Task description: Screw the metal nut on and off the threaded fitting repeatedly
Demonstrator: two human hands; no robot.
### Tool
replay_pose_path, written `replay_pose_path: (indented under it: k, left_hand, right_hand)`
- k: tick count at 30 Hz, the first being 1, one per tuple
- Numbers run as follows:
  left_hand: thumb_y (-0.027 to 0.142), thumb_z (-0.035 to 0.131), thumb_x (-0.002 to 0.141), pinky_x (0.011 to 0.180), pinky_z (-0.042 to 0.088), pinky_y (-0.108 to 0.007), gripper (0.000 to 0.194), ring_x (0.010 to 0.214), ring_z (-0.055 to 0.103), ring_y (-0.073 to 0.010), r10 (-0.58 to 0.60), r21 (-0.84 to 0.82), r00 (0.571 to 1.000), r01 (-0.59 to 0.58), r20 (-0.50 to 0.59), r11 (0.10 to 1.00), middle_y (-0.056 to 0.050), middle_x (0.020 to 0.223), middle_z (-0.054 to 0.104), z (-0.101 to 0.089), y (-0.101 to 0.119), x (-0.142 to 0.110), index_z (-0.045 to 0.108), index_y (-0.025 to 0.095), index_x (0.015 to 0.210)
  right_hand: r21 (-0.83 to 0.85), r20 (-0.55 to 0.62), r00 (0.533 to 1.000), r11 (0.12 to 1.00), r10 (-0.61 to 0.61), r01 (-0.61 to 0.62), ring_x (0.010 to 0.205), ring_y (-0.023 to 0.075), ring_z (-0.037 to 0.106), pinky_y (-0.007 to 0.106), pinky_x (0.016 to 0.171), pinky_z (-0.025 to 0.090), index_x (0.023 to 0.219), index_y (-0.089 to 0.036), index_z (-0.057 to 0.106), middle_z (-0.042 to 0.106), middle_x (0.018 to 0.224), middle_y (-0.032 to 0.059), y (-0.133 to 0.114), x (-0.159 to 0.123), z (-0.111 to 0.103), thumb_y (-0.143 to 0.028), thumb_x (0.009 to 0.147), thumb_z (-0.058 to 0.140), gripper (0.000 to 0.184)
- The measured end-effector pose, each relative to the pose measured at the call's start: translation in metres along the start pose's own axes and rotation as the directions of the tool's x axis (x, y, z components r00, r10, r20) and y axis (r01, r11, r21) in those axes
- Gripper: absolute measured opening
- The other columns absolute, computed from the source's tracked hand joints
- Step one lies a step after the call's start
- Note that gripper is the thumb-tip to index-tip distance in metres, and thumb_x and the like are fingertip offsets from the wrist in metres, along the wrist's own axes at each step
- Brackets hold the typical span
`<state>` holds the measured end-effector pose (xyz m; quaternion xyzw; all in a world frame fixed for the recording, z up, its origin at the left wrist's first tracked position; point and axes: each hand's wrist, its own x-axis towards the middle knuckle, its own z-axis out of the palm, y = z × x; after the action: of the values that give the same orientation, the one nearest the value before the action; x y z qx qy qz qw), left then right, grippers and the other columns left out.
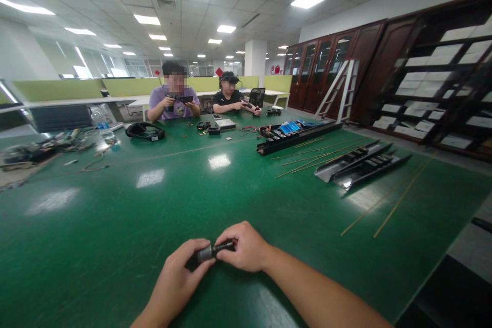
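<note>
My left hand (pixel 180 272) and my right hand (pixel 246 246) meet low over the green table (pixel 115 225), close to its near edge. Between them is a small dark cylindrical part (pixel 212 251) with a grey metal end. The left fingers pinch the grey end, and the right fingers close on the dark end. Both hands are closed round it. Much of the part is hidden by the fingers.
Long black trays (pixel 357 166) and thin brass rods (pixel 400 199) lie to the right. Another black tray with blue parts (pixel 295 133) sits further back. Headphones (pixel 145 131), a water bottle (pixel 103 124) and cables (pixel 42 149) are at the left. Two people sit at the far side handling devices.
</note>
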<state>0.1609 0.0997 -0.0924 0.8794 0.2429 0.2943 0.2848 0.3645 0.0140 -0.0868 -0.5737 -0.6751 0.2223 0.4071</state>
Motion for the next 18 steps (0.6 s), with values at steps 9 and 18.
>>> replay_pose_path:
  k: [9,18]
  left_hand:
    - [0.039,0.069,0.085,0.089,0.056,-0.031,0.023,0.097,0.068,-0.021,0.007,0.008,1.0,-0.007,-0.024,1.0,-0.003,0.104,0.071,-0.0015,-0.0001,-0.0003,0.067,0.025,0.104]
    - [0.037,0.068,0.086,0.087,0.056,-0.029,0.022,0.096,0.068,-0.0194,0.029,0.014,0.999,-0.028,-0.029,1.0,-0.002,0.103,0.071,-0.0021,-0.0008,-0.0008,0.066,0.027,0.104]
  right_hand:
    - [-0.003,-0.026,1.0,1.0,0.001,-0.001,0.057,0.0111,0.054,0.021,0.054,0.037,0.091,-0.019,0.076,0.068,0.069,-0.0002,0.0002,-0.0003,-0.0009,-0.025,0.076,0.068,0.019]
    - [0.014,-0.051,0.999,1.0,0.013,-0.012,0.053,0.0099,0.05,0.02,0.052,0.034,0.088,-0.018,0.076,0.066,0.065,-0.0009,0.0008,-0.0005,0.0006,-0.028,0.073,0.071,0.019]
